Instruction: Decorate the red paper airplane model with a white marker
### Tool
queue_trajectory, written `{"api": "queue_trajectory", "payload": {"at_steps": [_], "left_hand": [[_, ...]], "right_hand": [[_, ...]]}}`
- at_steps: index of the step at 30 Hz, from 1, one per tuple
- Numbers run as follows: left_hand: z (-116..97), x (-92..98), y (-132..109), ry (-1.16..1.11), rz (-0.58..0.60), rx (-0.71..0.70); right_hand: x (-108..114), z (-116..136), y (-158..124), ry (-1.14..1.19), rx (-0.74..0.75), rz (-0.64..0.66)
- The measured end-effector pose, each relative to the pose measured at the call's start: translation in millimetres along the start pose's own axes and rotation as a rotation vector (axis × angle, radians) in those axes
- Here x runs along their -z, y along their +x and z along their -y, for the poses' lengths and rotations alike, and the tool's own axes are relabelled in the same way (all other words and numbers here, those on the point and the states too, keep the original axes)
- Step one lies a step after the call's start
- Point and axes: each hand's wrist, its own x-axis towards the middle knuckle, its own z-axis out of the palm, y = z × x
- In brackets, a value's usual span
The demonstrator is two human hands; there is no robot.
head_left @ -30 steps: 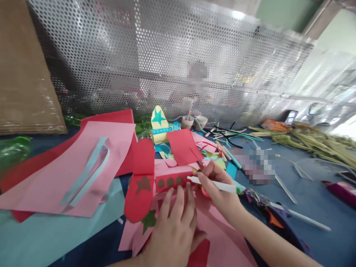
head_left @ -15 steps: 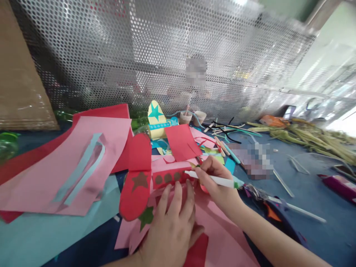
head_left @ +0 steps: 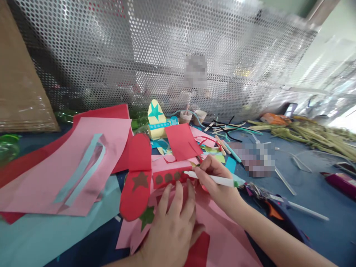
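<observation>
A white marker (head_left: 219, 180) with a green end is pinched in my right hand (head_left: 215, 178), its tip touching the right part of a red paper strip (head_left: 168, 177) that bears brown dots. My left hand (head_left: 174, 222) lies with fingers spread, fingertips at the lower edge of that strip. Left of the strip is a red rounded paper piece (head_left: 136, 204) with a brown star (head_left: 140, 181). A dark green star (head_left: 147, 218) sits beside my left hand on pink paper (head_left: 126, 233).
Pink sheet (head_left: 69, 155) with light blue strips at left. Behind are a yellow paper piece (head_left: 157, 129) with a blue star, a red square (head_left: 183, 142) and two cups (head_left: 199, 117). Scissors (head_left: 274, 211), a purple tube (head_left: 340, 185) and dried leaves (head_left: 311, 137) are at right.
The view has shifted slightly. Both hands keep nearly the same places, and the marker tip stays at the right part of the strip.
</observation>
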Motion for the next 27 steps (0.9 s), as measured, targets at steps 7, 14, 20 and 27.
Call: {"api": "queue_trajectory", "payload": {"at_steps": [7,14,20,27], "left_hand": [[-1.6,1.8,0.3,0.008,0.014,0.015],[-0.7,-0.3,-0.3,0.015,0.038,0.007],[-1.6,-0.3,0.2,0.019,0.022,0.009],[-0.7,1.5,0.5,0.020,0.027,-0.002]], "right_hand": [[0.8,-1.4,0.4,0.015,-0.011,0.014],[-0.9,1.8,1.9,0.006,0.034,-0.010],[0.1,-0.4,0.1,-0.006,0.022,0.008],[-0.3,0.2,-0.6,-0.012,-0.005,0.007]]}}
